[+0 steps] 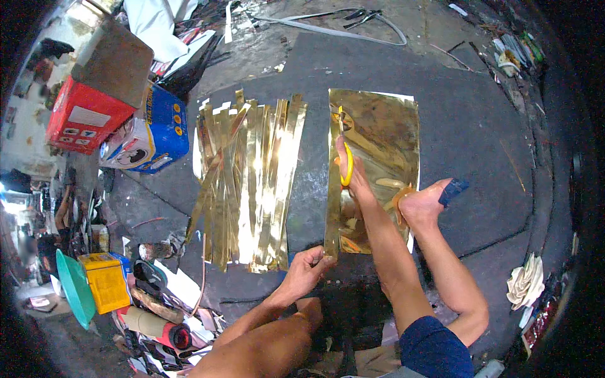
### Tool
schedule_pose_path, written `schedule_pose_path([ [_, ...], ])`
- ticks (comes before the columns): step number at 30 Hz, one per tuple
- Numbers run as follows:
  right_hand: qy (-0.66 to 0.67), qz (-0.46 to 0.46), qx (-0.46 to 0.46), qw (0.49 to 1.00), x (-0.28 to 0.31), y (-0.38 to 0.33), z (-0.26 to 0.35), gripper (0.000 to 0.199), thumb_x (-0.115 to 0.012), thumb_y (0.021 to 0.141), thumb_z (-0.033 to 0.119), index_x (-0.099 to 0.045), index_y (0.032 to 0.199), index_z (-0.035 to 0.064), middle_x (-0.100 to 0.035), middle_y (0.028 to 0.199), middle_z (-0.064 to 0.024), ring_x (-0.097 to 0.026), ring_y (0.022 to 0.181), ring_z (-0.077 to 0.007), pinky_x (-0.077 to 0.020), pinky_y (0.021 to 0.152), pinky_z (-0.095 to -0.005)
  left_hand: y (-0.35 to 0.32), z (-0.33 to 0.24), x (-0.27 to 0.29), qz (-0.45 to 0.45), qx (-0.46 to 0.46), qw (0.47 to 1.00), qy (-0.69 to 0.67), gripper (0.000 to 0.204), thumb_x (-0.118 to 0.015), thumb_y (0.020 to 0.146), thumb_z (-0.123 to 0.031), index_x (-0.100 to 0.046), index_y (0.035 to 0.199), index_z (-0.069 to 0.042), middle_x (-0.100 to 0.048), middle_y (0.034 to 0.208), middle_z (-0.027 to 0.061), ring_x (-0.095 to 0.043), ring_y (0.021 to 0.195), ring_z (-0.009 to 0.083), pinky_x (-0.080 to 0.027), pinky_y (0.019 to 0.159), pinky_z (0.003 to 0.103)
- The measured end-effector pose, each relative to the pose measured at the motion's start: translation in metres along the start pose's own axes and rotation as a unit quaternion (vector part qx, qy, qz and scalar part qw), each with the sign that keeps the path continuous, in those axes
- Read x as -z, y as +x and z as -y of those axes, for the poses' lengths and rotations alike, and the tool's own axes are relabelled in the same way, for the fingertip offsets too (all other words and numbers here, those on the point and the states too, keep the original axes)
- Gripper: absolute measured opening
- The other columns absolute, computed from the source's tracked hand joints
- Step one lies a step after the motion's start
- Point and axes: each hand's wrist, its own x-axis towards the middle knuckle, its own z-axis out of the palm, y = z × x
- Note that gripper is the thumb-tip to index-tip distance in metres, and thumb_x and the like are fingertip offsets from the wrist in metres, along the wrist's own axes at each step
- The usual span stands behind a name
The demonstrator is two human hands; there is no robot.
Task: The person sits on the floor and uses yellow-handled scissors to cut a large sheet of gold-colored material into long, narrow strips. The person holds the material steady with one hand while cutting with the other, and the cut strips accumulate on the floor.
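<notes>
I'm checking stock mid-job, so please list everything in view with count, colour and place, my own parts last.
Gold sheet: one, shiny gold, right of centre
Gold strips: many, overlapping, left of the sheet
Scissors: one, yellow-handled, over the sheet's left side
Floor: one, dark grey, beneath both
Red carton: one, upper left
Box: one, blue and white, beside the carton
Yellow container: one, lower left
Disc: one, green, beside that container
Strap: one, grey, top
Crumpled cloth: one, cream, right
Scraps: uncountable, mixed colours, around the edges
Left grip: one, bare, at the sheet's lower-left corner
Right grip: one, bare, on the scissors
</notes>
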Motion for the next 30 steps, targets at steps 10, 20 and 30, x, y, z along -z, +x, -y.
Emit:
schedule_pose_path([
  [10,-0.031,-0.022,-0.021,0.999,0.006,0.004,0.0,0.095,-0.032,0.079,0.084,-0.059,0.064,-0.006,-0.055,0.06,-0.0209,-0.053,0.064,-0.0317,-0.0402,0.065,-0.0478,-0.004,-0.002,-0.001,0.006,-0.021,1.0,-0.015,0.015,-0.056,0.095,-0.017,-0.061,0.089,-0.004,-0.052,0.071,-0.0062,-0.04,0.065,0.0027,-0.034,0.057,0.022],
  [20,-0.047,0.008,-0.03,0.998,0.008,-0.004,0.009,0.095,-0.03,0.082,0.081,-0.065,0.075,-0.0076,-0.06,0.069,-0.0284,-0.061,0.075,-0.0368,-0.0433,0.074,-0.0483,-0.007,0.006,-0.004,-0.014,0.021,0.999,-0.029,0.015,-0.057,0.095,-0.015,-0.058,0.084,-0.004,-0.05,0.068,-0.0062,-0.042,0.064,0.0028,-0.037,0.058,0.022],
  [30,-0.036,0.047,0.048,0.997,0.015,0.011,0.028,0.098,-0.03,0.078,0.085,-0.06,0.113,-0.002,-0.063,0.099,-0.0279,-0.058,0.095,-0.0344,-0.0411,0.084,-0.0474,-0.01,0.007,-0.002,-0.009,-0.038,0.998,0.039,0.018,-0.056,0.096,-0.017,-0.056,0.082,-0.005,-0.047,0.067,-0.0058,-0.041,0.063,0.0038,-0.035,0.058,0.022],
])
